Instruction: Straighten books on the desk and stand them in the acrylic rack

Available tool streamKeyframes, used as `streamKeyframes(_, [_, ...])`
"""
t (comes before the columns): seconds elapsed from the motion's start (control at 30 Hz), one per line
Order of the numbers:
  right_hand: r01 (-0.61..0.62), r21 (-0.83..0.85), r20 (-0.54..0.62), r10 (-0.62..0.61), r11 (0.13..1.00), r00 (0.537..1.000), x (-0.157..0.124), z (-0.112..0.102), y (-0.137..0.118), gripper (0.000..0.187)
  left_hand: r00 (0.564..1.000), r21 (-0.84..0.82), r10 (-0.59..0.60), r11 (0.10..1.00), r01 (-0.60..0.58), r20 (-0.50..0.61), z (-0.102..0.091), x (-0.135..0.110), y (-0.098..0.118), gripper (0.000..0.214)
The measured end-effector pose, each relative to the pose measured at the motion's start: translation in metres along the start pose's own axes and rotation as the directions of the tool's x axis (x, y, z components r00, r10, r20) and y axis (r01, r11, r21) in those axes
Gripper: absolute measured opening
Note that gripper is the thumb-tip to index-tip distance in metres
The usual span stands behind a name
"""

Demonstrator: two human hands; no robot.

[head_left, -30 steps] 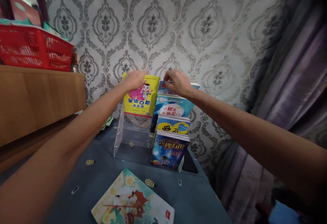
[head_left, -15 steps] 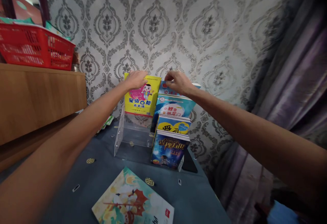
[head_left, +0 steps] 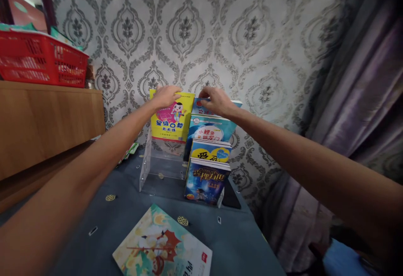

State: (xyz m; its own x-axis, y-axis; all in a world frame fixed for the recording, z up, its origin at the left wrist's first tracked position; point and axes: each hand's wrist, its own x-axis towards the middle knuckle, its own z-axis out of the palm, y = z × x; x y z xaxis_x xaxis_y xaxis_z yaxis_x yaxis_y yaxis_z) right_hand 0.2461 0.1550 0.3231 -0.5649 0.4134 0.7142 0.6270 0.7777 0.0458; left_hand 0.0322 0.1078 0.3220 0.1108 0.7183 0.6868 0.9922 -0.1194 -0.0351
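My left hand (head_left: 167,96) is closed on the top edge of a yellow workbook (head_left: 170,127), which stands upright in the back tier of a clear acrylic book rack (head_left: 145,167). To its right, my right hand (head_left: 215,99) grips the top of a blue book (head_left: 197,107) in the same back row, thumb and fingers bent over its edge. Stepped down in front of that are a teal book (head_left: 206,130), a yellow-and-blue book (head_left: 209,152) and a dark blue book (head_left: 204,183), all on the rack's right side.
A pale green picture book (head_left: 166,242) lies flat on the blue tablecloth (head_left: 236,242) in front. Beside the rack's right end is a flat black object (head_left: 231,197). A red basket (head_left: 44,58) sits on a wooden cabinet (head_left: 53,121) at left; purple curtains (head_left: 308,175) hang at right.
The view has shifted slightly, so everything sits a little further left. Both hands stay at the tops of the same two books, which have hardly moved in the rack.
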Motion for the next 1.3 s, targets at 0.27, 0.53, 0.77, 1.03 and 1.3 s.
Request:
streamKeyframes(0.27, [0.011, -0.005, -0.015, -0.011, 1.000, 1.000, 0.000, 0.001, 0.002, 0.023, 0.999, -0.024, -0.045, 0.999, 0.044, -0.005, 0.001, 0.003, 0.003, 0.022])
streamKeyframes(0.53, [-0.014, -0.031, -0.008, 0.013, 0.999, 1.000, 0.000, 0.002, 0.000, 0.026, 0.996, 0.037, 0.002, 0.999, -0.006, 0.089, -0.010, 0.001, 0.003, 0.034])
streamKeyframes(0.77, [0.003, -0.056, -0.008, -0.003, 0.998, 1.000, -0.001, 0.002, 0.003, 0.030, 0.993, 0.084, 0.031, 0.996, -0.040, 0.111, -0.012, 0.001, 0.002, 0.038])
streamKeyframes(1.03, [-0.023, -0.053, 0.001, 0.023, 0.998, 1.000, -0.010, -0.009, 0.000, 0.035, 0.996, 0.122, 0.054, 0.991, -0.063, 0.077, -0.010, 0.003, -0.003, 0.033])
streamKeyframes(1.3, [0.007, 0.052, -0.098, -0.002, 0.999, 0.995, -0.065, -0.016, -0.023, 0.030, 0.977, 0.139, 0.136, 0.984, -0.114, -0.163, -0.021, -0.035, 0.004, 0.034])
